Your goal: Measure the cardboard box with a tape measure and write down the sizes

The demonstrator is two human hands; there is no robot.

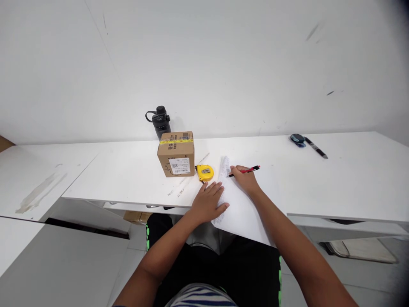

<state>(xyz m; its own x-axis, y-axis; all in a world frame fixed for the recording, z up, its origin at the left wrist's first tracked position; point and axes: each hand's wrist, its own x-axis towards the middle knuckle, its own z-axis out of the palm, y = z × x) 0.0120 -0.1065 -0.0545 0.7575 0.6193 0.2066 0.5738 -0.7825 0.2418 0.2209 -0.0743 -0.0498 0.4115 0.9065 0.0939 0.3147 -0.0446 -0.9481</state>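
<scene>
My left hand (209, 200) lies flat with fingers spread on the left edge of a white sheet of paper (243, 209) that hangs over the table's front edge. My right hand (244, 179) is closed round a red pen (247, 170), its tip down on the paper's upper part. A yellow tape measure (205, 172) sits just beyond my left fingers. Left of it stands a small cardboard box (176, 154) with a shipping label and yellow tape.
A black water bottle (160, 121) stands behind the box against the white wall. At the far right of the white table (128, 170) lie a small blue device (297, 139) and a dark pen (315, 148). Another white surface (38, 179) adjoins on the left.
</scene>
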